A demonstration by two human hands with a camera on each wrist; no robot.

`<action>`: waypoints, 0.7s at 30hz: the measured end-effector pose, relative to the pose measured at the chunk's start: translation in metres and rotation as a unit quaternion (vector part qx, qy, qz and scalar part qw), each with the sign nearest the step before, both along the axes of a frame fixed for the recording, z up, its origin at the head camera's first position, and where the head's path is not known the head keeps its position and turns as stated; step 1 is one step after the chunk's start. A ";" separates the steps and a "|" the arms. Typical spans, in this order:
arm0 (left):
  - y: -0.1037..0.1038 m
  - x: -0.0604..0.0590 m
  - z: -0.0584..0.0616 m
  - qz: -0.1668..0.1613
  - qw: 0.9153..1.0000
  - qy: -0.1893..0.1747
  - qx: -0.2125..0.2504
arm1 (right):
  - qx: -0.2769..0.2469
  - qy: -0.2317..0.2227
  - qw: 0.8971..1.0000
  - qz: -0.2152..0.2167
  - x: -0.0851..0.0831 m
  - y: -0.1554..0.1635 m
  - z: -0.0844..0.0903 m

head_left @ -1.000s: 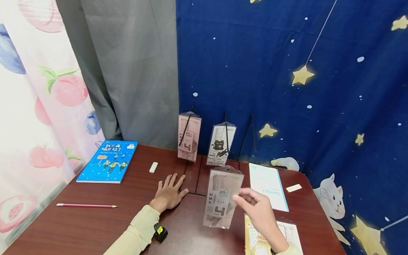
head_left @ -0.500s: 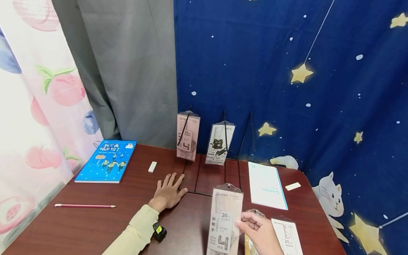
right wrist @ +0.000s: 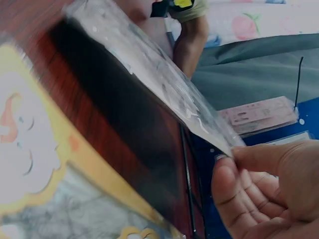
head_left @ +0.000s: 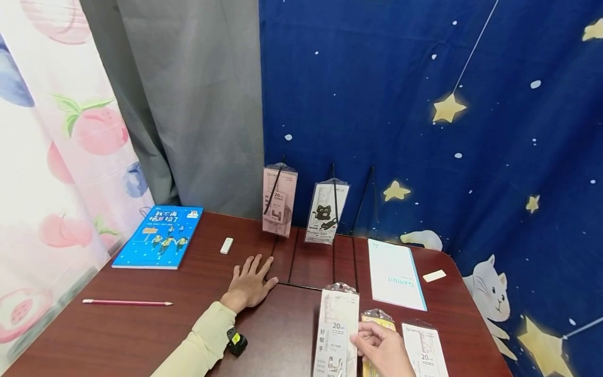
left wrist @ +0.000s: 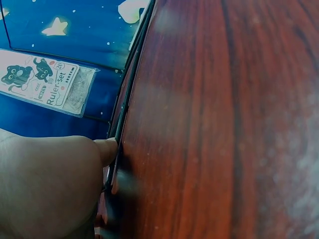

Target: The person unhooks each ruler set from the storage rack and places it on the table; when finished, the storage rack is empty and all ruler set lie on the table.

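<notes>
My right hand (head_left: pixel 383 348) pinches the right edge of a ruler set in a clear plastic pack (head_left: pixel 336 330), marked 20 cm. In the right wrist view the pack (right wrist: pixel 149 74) slants above the dark table, its edge between thumb and fingers. My left hand (head_left: pixel 248 285) lies flat with fingers spread on the table, its thumb by the base wire of a black display rack (head_left: pixel 292 256). A pink ruler pack (head_left: pixel 280 201) and a cat-print ruler pack (head_left: pixel 325 214) hang from the rack's hooks. Beside my right hand lie a yellow pack (head_left: pixel 377 317) and a white ruler pack (head_left: pixel 426 351).
A blue book (head_left: pixel 160 238), a white eraser-like block (head_left: pixel 226 245) and a pink pencil (head_left: pixel 127 302) lie on the left. To the right are a white Gambit notebook (head_left: pixel 395 275) and a small cream block (head_left: pixel 434 275). Curtains stand behind the table (head_left: pixel 198 335).
My right hand has brought the ruler pack away from the rack, down toward the table's near side, and slightly right. The yellow pack shows more at its top. My left hand stays put.
</notes>
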State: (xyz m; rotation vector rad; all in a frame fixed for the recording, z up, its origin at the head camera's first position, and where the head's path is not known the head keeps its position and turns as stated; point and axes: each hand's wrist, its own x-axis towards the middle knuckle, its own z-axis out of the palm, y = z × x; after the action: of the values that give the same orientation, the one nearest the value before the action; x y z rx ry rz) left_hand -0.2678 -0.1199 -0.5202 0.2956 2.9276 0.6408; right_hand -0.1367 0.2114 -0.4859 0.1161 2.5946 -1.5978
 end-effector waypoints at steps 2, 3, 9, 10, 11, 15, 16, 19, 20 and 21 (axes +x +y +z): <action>0.000 -0.001 -0.002 0.000 1.000 0.000 -0.001 | 0.020 -0.002 1.000 0.001 -0.001 0.002 -0.003; 0.000 -0.001 -0.003 0.000 1.000 -0.001 -0.002 | 0.030 -0.002 1.000 0.002 -0.001 0.003 -0.005; 0.001 -0.002 -0.006 0.001 1.000 0.004 -0.008 | 0.123 0.018 0.992 0.010 -0.004 0.007 -0.013; 0.001 -0.002 -0.006 0.000 1.000 0.004 -0.007 | 0.136 0.019 0.990 0.011 -0.004 0.007 -0.014; 0.001 -0.002 -0.005 0.000 1.000 0.003 -0.006 | 0.143 0.015 0.989 0.012 -0.004 0.007 -0.016; 0.001 -0.001 -0.005 0.001 1.000 0.000 -0.001 | 0.149 -0.001 0.989 0.018 -0.005 0.006 -0.018; 0.001 -0.002 -0.006 0.002 1.000 -0.001 -0.002 | 0.149 -0.005 0.989 0.019 -0.005 0.006 -0.018; 0.000 -0.003 -0.010 0.002 1.000 0.002 -0.003 | 0.153 -0.010 0.988 0.024 -0.006 0.004 -0.017; 0.000 -0.004 -0.011 0.002 1.000 0.002 -0.005 | 0.155 -0.011 0.988 0.025 -0.006 0.004 -0.017; 0.000 -0.004 -0.012 0.001 1.000 0.005 -0.007 | 0.157 -0.012 0.987 0.024 -0.006 0.003 -0.017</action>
State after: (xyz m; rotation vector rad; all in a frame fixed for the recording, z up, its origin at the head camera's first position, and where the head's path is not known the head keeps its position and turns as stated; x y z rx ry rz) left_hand -0.2720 -0.1203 -0.5326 0.2939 2.9411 0.6216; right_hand -0.1431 0.2148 -0.5029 0.0920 2.7860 -1.1530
